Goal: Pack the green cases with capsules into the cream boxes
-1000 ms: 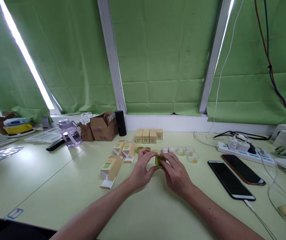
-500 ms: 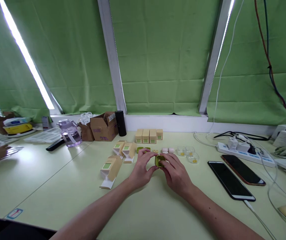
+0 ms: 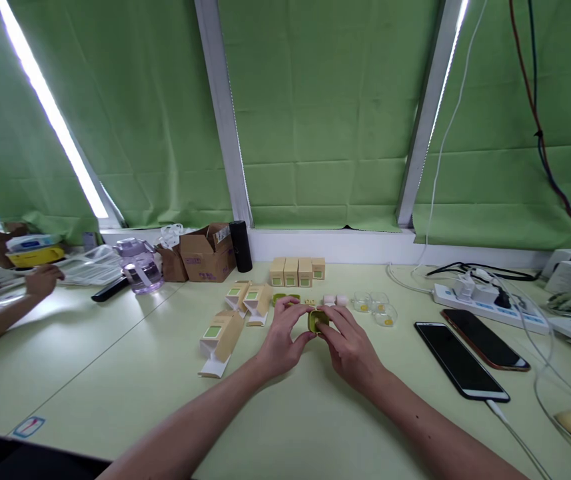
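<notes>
Between both hands, above the table, is a small olive-green square container [image 3: 318, 321], its hollow side facing me. My left hand [image 3: 285, 337] is closed on its left side with thumb and fingers. At its right, my right hand [image 3: 352, 343] grips it too, a finger reaching over the opening; whether anything sits inside I cannot tell. Just behind my fingers lie another green piece [image 3: 279, 298], some small yellow bits [image 3: 310, 302] and pale pink cylinders [image 3: 335, 300]. Clear round cups with yellow spots [image 3: 385, 315] stand to the right. Opened cardboard boxes [image 3: 222, 333] lie to the left.
Several closed small boxes [image 3: 291, 273] stand at the back. Two phones [image 3: 460, 360] and a power strip [image 3: 495, 307] with cables are at right. A purple-tinted jug [image 3: 140, 267], a brown carton [image 3: 208, 253] and a black cylinder [image 3: 240, 247] stand at left; another person's hand [image 3: 44, 280] is beyond.
My hands and the green container have barely moved, with the container shifted very slightly left. At far left, the other person's hand has moved right over the plastic trays.
</notes>
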